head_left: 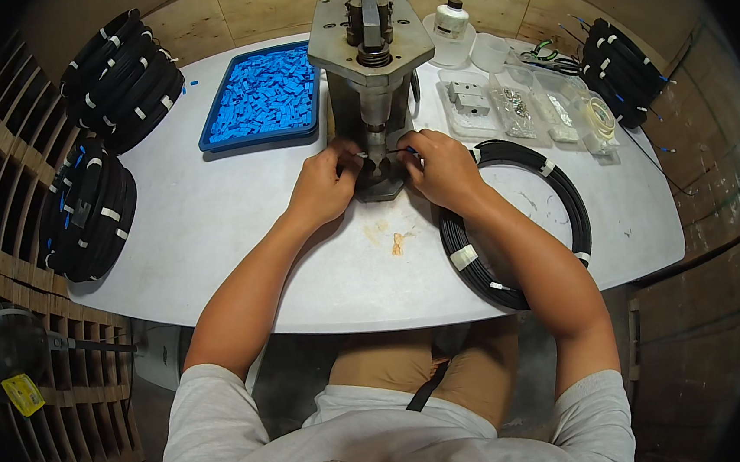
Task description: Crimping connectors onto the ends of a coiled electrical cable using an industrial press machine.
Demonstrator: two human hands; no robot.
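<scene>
A metal bench press (372, 74) stands at the back middle of the white table, its ram coming down between my hands. From the left, my left hand (328, 182) reaches the base of the press, fingers pinched on something small that I cannot make out. On the other side my right hand (441, 166) pinches the end of a thin black cable (400, 149), with a bit of blue at the fingertips. A coil of black cable (565, 194) lies flat beneath my right forearm. The exact contact under the ram is too small to tell.
A dark blue tray (207, 146) full of small blue pieces sits left of the press. Bundles of black cable coils (119, 86) are stacked at the left edge, with more coils (623, 72) at the right. Clear boxes of small parts (513, 111) and a white bottle (451, 20) stand back right.
</scene>
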